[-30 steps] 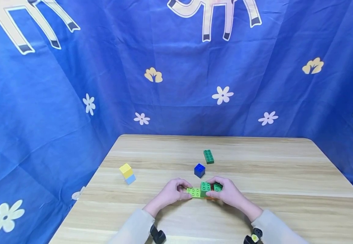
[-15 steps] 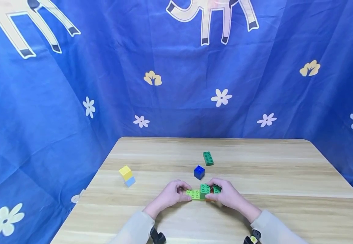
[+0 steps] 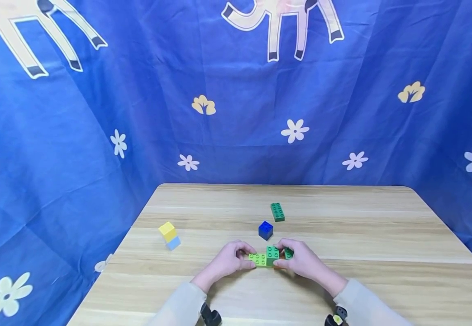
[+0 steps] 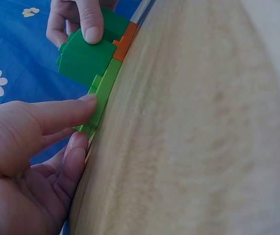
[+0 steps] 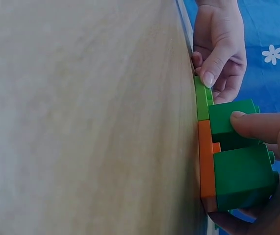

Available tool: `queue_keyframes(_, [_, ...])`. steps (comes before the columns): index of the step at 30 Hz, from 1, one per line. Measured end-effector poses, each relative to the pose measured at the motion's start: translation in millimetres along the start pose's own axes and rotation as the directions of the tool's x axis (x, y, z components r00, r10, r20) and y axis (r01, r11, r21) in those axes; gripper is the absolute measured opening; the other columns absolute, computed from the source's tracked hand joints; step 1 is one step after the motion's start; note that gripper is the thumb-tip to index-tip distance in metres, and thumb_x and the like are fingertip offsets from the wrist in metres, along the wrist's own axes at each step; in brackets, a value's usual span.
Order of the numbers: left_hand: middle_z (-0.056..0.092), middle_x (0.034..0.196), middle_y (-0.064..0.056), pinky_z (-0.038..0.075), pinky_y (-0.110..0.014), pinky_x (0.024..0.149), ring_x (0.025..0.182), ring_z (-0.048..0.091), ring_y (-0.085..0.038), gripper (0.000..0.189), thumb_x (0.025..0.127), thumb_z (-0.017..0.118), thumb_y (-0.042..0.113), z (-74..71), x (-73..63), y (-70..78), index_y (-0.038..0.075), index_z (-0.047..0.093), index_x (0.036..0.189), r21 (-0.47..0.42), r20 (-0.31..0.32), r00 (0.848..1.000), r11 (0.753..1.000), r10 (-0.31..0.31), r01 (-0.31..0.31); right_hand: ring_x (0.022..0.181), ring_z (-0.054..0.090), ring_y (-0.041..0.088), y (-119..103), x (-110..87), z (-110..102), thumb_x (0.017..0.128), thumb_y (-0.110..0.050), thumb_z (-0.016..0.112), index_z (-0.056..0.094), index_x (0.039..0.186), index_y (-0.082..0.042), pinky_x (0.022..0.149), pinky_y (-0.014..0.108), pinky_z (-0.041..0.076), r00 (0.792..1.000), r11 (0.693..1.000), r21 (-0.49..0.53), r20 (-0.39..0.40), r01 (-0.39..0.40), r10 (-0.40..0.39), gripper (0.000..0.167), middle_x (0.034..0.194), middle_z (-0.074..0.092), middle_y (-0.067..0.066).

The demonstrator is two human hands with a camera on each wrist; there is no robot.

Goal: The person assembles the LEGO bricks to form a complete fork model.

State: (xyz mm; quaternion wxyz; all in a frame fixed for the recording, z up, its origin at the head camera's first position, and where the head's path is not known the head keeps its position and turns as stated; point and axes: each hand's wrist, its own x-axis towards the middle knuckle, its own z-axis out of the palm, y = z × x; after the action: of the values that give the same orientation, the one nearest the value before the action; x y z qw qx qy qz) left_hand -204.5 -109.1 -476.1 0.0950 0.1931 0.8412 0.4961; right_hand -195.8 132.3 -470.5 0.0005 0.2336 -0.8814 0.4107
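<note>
My left hand pinches the left end of a flat light green toy brick between thumb and fingers. My right hand grips a taller green brick, with the thumb on its near side. That green brick sits across the joint of the light green brick and an orange brick; in the head view the orange one is mostly hidden by the right hand. A second green brick stands on the orange brick, partly behind the right hand's fingers. The row lies on the wooden table.
A dark blue brick lies just beyond the hands, with a long dark green brick behind it. On the left is a yellow block joined to a light blue block. A blue patterned cloth hangs around the table.
Hardly anything differs. Both hands keep their holds on the bricks, and the whole view has shifted slightly; the loose bricks stay in place on the table.
</note>
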Motion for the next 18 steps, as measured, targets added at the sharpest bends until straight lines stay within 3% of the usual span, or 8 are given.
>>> queue_keyframes(7, [0.057,0.088,-0.007,0.042,-0.024,0.062,0.073,0.049,-0.017,0.031,0.069,0.080,0.012,0.2,1.3,-1.6,0.009,0.068,0.097,0.012,0.004,1.000,1.000,0.000,0.000,0.082,0.054,0.012,0.7,-1.2,0.5,0.073,-0.023,0.078,0.064,0.098,-0.017,0.075,0.033,0.046,1.000,1.000,-0.005,-0.006,0.004,-0.004,0.029,0.087,0.059,-0.009])
queue_keyframes(15, [0.057,0.088,-0.006,0.044,-0.025,0.062,0.074,0.050,-0.016,0.031,0.069,0.080,0.014,0.4,3.0,-5.2,0.010,0.068,0.097,0.011,0.019,1.000,1.000,-0.022,0.022,0.101,0.056,0.025,7.7,-5.7,-2.8,0.075,-0.033,0.076,0.064,0.111,-0.013,0.092,0.051,0.041,1.000,0.996,0.093,-0.007,-0.015,0.016,0.043,0.105,0.063,-0.001])
queue_keyframes(18, [0.057,0.088,-0.004,0.045,-0.025,0.063,0.074,0.051,-0.017,0.031,0.070,0.079,0.015,-0.8,3.8,-5.2,0.010,0.068,0.098,0.016,0.021,1.000,1.000,-0.017,0.016,0.102,0.056,0.024,7.5,-4.9,-5.0,0.078,-0.036,0.073,0.065,0.109,-0.013,0.092,0.049,0.042,1.000,0.995,0.101,-0.017,-0.020,0.022,0.039,0.106,0.064,-0.001])
